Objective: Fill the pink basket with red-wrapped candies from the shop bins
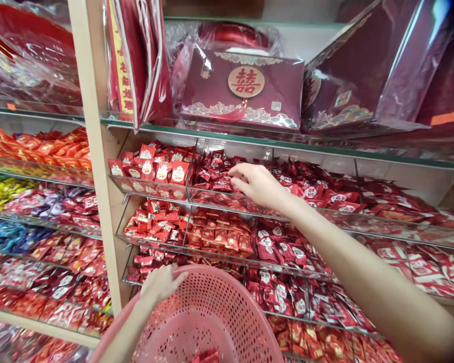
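My left hand (pixel 161 285) is closed over the far left rim of a pink perforated plastic basket (pixel 245 302), which is tilted so that I look into it. A red wrapped packet (pixel 207 356) lies at its bottom. Up at the top tier of bins, my right hand (pixel 257 185) hovers by a compartment of dark red candy packets (pixel 215 169). Its fingers are curved and a little apart, with nothing visible in them. Left of that compartment are red packets with white print (pixel 162 171).
Clear-fronted bins of wrapped candies (pixel 227 234) fill the tiers below. A wooden post (pixel 96 151) separates them from more candy bins (pixel 45 201) on the left. Above runs a glass shelf edge (pixel 287 143) with a maroon gift box (pixel 245 91) and red bags (pixel 151 65).
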Available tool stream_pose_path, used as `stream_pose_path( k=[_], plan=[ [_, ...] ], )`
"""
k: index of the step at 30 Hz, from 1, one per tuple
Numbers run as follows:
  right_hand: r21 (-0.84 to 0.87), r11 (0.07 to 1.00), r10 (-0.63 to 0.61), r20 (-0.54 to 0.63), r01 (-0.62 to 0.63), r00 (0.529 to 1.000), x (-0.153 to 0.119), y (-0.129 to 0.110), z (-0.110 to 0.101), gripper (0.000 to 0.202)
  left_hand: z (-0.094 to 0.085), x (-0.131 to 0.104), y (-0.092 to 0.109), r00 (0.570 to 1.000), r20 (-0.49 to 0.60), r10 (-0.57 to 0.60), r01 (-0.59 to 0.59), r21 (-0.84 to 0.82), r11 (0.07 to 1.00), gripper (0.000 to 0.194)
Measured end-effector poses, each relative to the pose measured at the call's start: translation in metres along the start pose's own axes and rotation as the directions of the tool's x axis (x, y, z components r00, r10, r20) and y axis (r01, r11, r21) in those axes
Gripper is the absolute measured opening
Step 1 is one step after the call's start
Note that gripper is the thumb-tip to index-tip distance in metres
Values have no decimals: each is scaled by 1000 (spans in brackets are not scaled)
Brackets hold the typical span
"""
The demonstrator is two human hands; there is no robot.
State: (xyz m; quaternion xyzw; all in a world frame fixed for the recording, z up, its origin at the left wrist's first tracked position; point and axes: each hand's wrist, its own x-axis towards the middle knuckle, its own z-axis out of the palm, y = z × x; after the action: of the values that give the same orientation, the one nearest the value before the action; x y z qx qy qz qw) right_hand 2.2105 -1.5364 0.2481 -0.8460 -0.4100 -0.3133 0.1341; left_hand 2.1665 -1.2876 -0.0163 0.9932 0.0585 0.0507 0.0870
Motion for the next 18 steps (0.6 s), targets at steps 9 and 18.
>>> stream_pose_path(
  k=[9, 18],
  plan=[
    [-171, 979, 129, 85, -113, 988, 60, 5, 20, 33, 6, 7, -1, 1000, -26, 17, -17, -20, 1000, 62],
    [-270, 955, -39, 289, 120, 957, 86, 13, 31, 61, 7, 3, -17, 999, -38, -28, 28, -14, 1000, 60]
  ],
)
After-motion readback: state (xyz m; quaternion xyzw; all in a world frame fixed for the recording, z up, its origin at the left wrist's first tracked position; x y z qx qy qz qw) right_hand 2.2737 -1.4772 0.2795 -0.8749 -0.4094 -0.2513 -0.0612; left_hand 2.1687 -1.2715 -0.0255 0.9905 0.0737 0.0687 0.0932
